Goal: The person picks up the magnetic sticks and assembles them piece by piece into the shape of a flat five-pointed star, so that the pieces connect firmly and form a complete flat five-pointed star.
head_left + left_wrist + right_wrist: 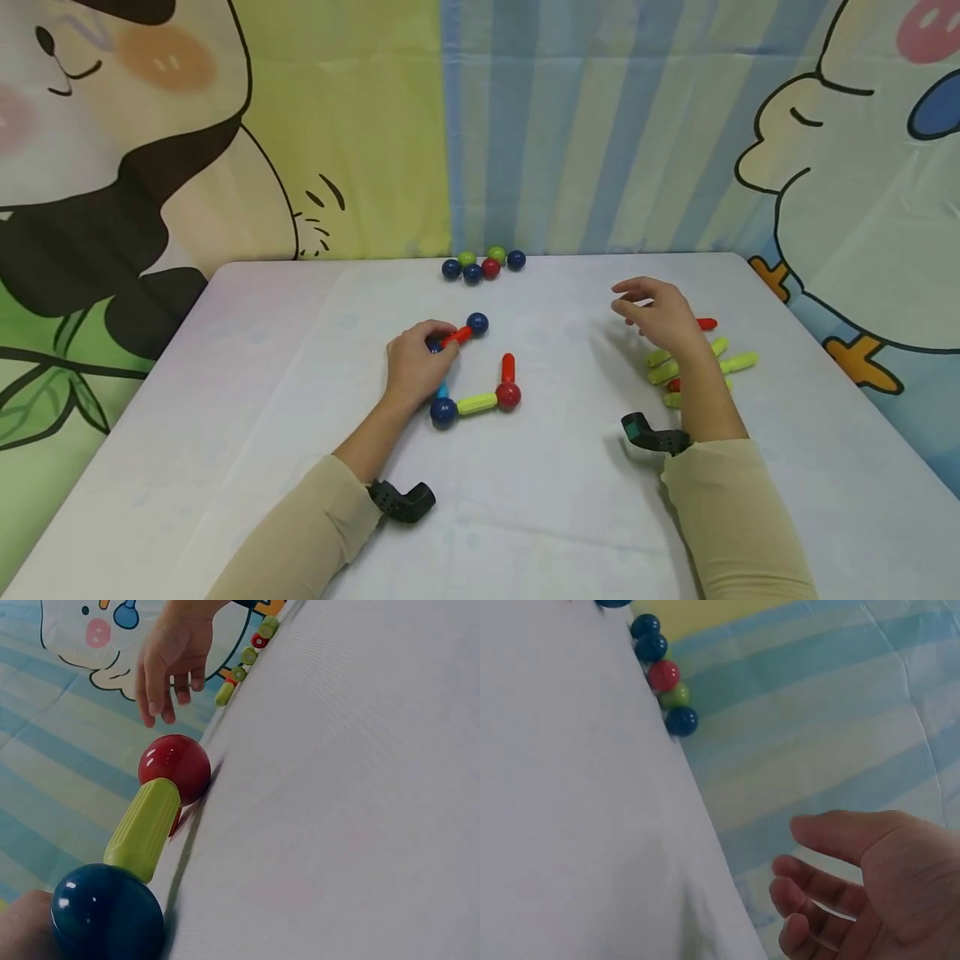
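On the table is an open frame of balls and rods. My left hand point(414, 365) grips its far-left blue ball point(434, 345), mostly hidden by the fingers, with the thumb by a red rod point(458, 337). That rod ends in another blue ball point(477, 323). A light-blue rod point(442, 389), partly covered, runs to the near blue ball point(443, 412). From there a yellow-green rod point(144, 829) reaches a red ball point(176, 766), which carries a second red rod point(508, 367). My right hand point(660, 315) hovers, fingers loosely bent and holding nothing, beside the loose rods.
Loose yellow-green rods point(738, 362) and red rods point(707, 323) lie at the right, partly behind my right forearm. Along the far edge sit several loose balls, among them a red ball point(491, 267) and a blue ball point(682, 721). A printed curtain point(585, 125) hangs behind the table.
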Motion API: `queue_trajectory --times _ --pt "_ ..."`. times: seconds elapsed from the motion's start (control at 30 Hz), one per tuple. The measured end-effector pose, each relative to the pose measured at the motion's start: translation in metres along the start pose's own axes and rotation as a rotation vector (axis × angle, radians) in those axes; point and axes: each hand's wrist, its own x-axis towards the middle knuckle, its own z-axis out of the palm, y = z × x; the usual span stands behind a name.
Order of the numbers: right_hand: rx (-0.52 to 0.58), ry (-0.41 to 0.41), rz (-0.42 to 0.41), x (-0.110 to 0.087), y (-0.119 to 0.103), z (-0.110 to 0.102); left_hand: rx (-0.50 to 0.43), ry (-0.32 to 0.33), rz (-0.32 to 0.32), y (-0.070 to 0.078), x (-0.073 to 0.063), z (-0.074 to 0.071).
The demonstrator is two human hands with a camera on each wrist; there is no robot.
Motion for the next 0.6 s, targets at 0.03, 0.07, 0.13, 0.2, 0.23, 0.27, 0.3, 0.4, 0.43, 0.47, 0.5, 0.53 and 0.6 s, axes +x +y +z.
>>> queue_trajectory --times 0.03,0.07,0.13,0.2,0.23,0.27,0.3,0.4,0.43,0.47,0.5,0.53,0.6 --pt "-0.018 0.018 0.016 -0.001 0.004 -0.004 0.0 0.0 -0.002 0.0 0.0 0.0" --pt "-0.034 0.037 0.037 -0.003 0.007 -0.008 -0.002 0.0 -0.004 0.0 0.0 0.0" --pt "-0.071 0.069 0.084 -0.005 0.015 -0.014 -0.007 0.0 -0.005 0.001 -0.001 0.0" --pt "-0.104 0.095 0.143 -0.007 0.022 -0.018 -0.01 0.001 -0.008 0.001 -0.001 0.0" --pt "-0.124 0.1 0.169 -0.008 0.025 -0.019 -0.01 0.003 -0.008 0.001 -0.002 0.0" --pt "-0.143 0.103 0.195 -0.009 0.028 -0.021 -0.01 0.004 -0.007 0.001 -0.002 0.0" --pt "-0.163 0.103 0.214 -0.009 0.031 -0.021 -0.011 0.005 -0.007 0.001 -0.002 0.0" --pt "-0.216 0.083 0.243 -0.008 0.037 -0.022 -0.011 0.004 -0.012 0.001 -0.001 0.001" --pt "-0.234 0.068 0.24 -0.007 0.039 -0.021 -0.011 0.003 -0.015 0.002 -0.002 0.001" --pt "-0.245 0.052 0.236 -0.006 0.04 -0.021 -0.012 0.002 -0.016 0.002 -0.002 0.001" --pt "-0.253 0.036 0.231 -0.005 0.042 -0.02 -0.012 0.0 -0.018 0.002 -0.002 0.001" --pt "-0.26 0.022 0.224 -0.004 0.043 -0.02 -0.013 -0.001 -0.019 0.003 -0.002 0.001" --pt "-0.272 0.001 0.202 -0.002 0.045 -0.018 -0.008 -0.001 -0.015 0.003 -0.002 0.001"
